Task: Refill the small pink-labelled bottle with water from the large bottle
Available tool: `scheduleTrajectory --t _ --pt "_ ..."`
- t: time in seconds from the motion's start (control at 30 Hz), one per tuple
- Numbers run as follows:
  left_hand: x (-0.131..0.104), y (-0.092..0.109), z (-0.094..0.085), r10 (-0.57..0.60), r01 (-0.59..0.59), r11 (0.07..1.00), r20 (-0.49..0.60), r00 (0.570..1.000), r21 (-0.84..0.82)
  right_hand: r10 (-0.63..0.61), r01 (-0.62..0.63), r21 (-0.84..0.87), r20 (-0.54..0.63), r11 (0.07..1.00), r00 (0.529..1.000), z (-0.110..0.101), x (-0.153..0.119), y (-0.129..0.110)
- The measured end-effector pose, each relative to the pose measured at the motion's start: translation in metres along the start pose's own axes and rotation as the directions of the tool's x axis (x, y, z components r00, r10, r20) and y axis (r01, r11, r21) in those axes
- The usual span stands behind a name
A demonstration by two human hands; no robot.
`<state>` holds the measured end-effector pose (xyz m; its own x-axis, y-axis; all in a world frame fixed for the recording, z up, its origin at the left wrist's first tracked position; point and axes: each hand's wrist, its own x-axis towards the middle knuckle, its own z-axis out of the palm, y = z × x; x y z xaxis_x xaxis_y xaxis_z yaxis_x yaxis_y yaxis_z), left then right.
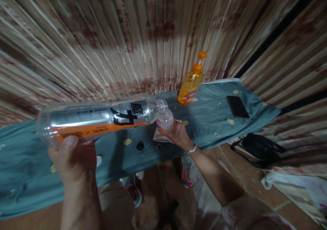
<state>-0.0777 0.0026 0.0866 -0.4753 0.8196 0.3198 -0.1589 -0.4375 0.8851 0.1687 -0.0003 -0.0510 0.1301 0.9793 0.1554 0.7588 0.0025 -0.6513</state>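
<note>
My left hand (74,158) is wrapped round the base end of a large clear bottle (102,117) with a silver and orange label. The bottle lies nearly level in the air, its neck pointing right. At its mouth is a small clear bottle (165,117), gripped by my right hand (178,133), which wears a silver bangle. The two mouths meet or nearly meet; whether liquid passes is too blurred to tell. Under my right hand a pale cloth (160,136) lies on the green-covered table (209,124).
An orange pump bottle (190,85) stands at the table's back edge, a dark phone (237,107) to its right. Nearer lie a black cap (140,145) and a white round item (99,160). A black bag (258,148) is at lower right; a pleated curtain hangs behind.
</note>
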Motion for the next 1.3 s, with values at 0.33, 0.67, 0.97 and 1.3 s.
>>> scheduleTrajectory --t 0.33,0.67,0.97,1.3 --pt "-0.0003 -0.0023 -0.0045 0.006 -0.006 1.0 0.002 1.0 0.003 0.021 -0.021 -0.015 -0.002 1.0 1.0 -0.0016 -0.0001 -0.0022" --pt "-0.0001 0.0001 0.0004 0.01 -0.01 1.0 0.013 1.0 0.001 0.015 -0.015 0.013 0.01 1.0 1.0 -0.0018 0.0 -0.0013" --pt "0.0001 -0.0008 -0.0005 0.016 -0.016 1.0 0.019 1.0 0.006 0.007 -0.007 0.02 -0.006 1.0 1.0 -0.0013 0.0 0.0" --pt "-0.001 -0.0008 -0.0004 0.016 -0.016 1.0 0.007 1.0 -0.003 0.02 -0.02 -0.005 0.005 1.0 1.0 -0.0022 0.0002 -0.0023"
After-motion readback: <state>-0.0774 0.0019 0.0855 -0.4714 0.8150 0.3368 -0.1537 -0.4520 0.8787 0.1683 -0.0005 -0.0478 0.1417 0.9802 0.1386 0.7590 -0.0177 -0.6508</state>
